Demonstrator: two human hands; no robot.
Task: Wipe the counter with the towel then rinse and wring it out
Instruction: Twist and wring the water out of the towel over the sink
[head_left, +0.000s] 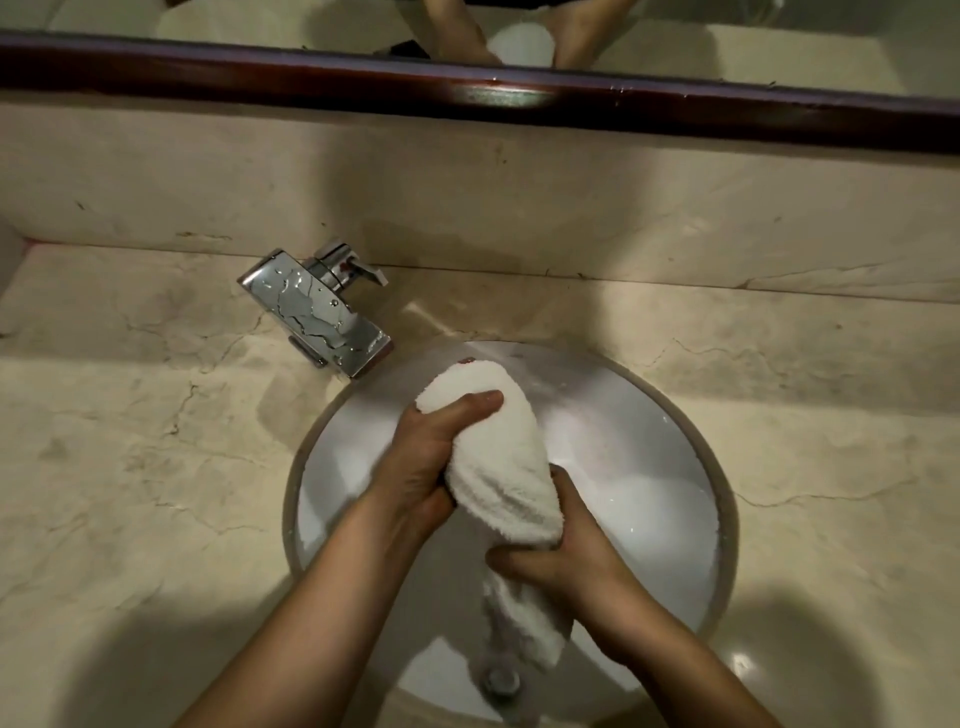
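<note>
— Starting at ten o'clock, what do you see?
— Your wet chrome faucet on the marble counter.
— And over the sink?
— Your left hand has its fingers wrapped tight round the rolled white towel; at four o'clock your right hand clamps its lower end.
</note>
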